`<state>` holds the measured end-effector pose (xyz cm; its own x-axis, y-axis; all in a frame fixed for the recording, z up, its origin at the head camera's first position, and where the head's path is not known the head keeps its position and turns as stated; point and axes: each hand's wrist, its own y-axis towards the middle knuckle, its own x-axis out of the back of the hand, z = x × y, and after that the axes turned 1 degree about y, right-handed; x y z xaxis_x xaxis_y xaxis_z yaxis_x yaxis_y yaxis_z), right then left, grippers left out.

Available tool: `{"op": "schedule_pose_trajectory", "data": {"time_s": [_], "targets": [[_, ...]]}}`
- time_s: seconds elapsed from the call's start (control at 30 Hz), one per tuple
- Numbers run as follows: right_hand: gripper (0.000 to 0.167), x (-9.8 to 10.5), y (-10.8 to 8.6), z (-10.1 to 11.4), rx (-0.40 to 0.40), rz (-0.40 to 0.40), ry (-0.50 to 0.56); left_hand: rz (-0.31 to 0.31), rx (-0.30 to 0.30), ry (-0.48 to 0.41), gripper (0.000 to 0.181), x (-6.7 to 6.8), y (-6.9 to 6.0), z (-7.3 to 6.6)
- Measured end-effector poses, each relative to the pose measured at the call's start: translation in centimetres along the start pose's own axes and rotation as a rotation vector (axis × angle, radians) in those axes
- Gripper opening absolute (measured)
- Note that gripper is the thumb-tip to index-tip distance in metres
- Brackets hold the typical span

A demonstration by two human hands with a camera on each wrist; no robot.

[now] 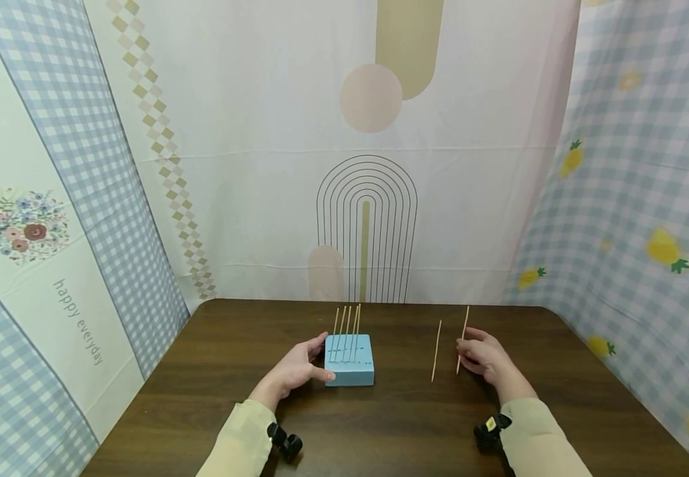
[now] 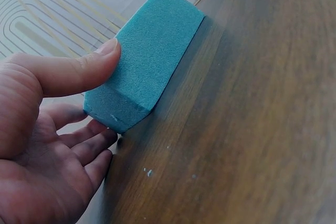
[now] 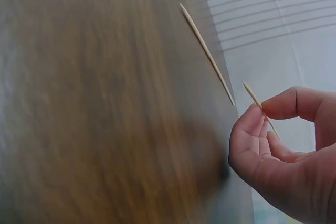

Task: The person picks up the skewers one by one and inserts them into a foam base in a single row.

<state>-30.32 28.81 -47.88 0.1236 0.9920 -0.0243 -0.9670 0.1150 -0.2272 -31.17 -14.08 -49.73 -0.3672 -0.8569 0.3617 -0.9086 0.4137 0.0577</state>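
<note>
A light-blue foam block (image 1: pixel 349 377) sits on the table, with several thin wooden skewers (image 1: pixel 344 324) standing upright in its top. My left hand (image 1: pixel 293 370) holds the block at its left side; in the left wrist view the thumb (image 2: pixel 100 66) lies on the front face and the other fingers reach round the end. Off to the right, my right hand (image 1: pixel 484 358) pinches one wooden skewer (image 3: pixel 253 94) between thumb and fingertips, its pointed end showing in the right wrist view. Another skewer (image 1: pixel 436 351) lies on the table between the block and my right hand.
The dark brown wooden table (image 1: pixel 404 430) ends at a patterned cloth backdrop (image 1: pixel 261 199), with checked cloths at both sides. Small blue crumbs (image 2: pixel 149 172) lie on the table near the block. Each wrist wears a black camera (image 1: pixel 285 442).
</note>
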Motion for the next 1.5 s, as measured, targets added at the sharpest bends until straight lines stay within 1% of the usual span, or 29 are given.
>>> {"op": "schedule_pose_trajectory", "data": {"time_s": [0.13, 0.23, 0.6, 0.8, 0.93, 1.1, 1.23, 1.43, 1.5], "targets": [[0.071, -0.9, 0.0, 0.1, 0.011, 0.003, -0.019, 0.001, -0.003, 0.007, 0.104, 0.1, 0.0, 0.0], [0.067, -1.8, -0.1, 0.2, 0.030, 0.003, -0.014, 0.001, -0.005, 0.007, 0.104, 0.1, -0.1, 0.0], [0.049, -6.5, -1.0, 0.6, 0.154, -0.007, 0.058, -0.006, 0.009, 0.001, 0.104, 0.1, -0.2, -0.1], [0.041, -8.7, -1.6, 0.4, 0.191, -0.044, 0.080, -0.003, 0.007, -0.002, 0.104, 0.0, -0.2, 0.0], [0.037, -10.0, -2.2, 0.5, 0.234, -0.055, 0.081, 0.001, 0.010, -0.005, 0.104, 0.0, -0.3, 0.0], [0.034, -11.1, -2.6, 0.6, 0.300, -0.045, 0.091, 0.003, 0.014, -0.007, 0.104, -0.1, -0.3, 0.0], [0.036, -11.7, -2.8, 0.7, 0.350, -0.029, 0.089, 0.008, 0.011, -0.010, 0.104, -0.1, -0.2, -0.1], [0.036, -12.6, -3.3, 1.0, 0.382, -0.015, 0.068, -0.001, 0.016, 0.002, 0.104, 0.0, -0.3, -0.2], [0.032, -12.9, -3.4, 1.1, 0.393, -0.014, 0.063, 0.000, 0.014, 0.003, 0.104, 0.0, -0.3, -0.2]]}}
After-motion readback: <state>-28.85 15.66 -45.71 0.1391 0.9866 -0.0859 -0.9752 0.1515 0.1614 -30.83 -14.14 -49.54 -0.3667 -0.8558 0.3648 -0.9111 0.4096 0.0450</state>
